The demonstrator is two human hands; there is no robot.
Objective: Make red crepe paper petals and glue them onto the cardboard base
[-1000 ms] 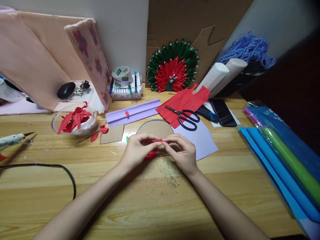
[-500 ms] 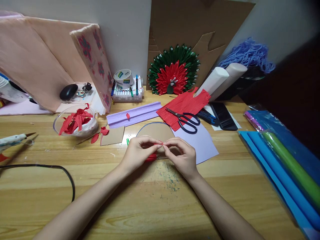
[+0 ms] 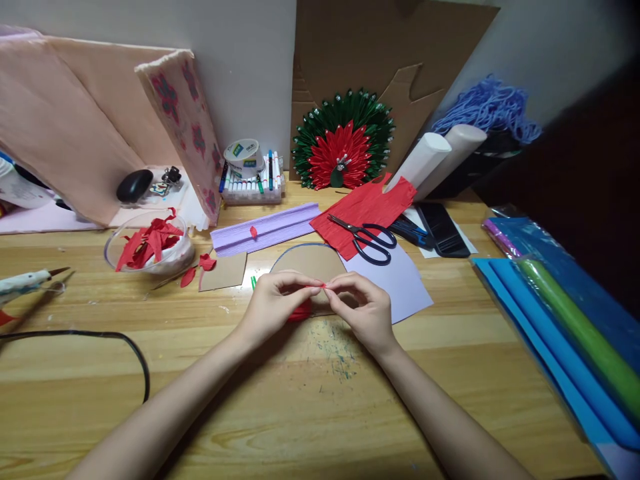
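My left hand and my right hand meet fingertip to fingertip, both pinching a small piece of red crepe paper. Most of that piece is hidden by the fingers. Beneath the hands lies a round cardboard piece with a blue edge, and something red rests on it under my left hand. Behind them a sheet of red crepe paper carries dark-handled scissors. A pale lilac sheet lies by my right hand.
At left are a clear bowl of red scraps, a glue gun and its black cord. A folded purple crepe strip lies behind. Rolled blue and green papers line the right. A peacock-like craft stands at the back.
The hands stay in nearly the same place, pinching the red paper, with only slight finger movement. The whole view has shifted a little.
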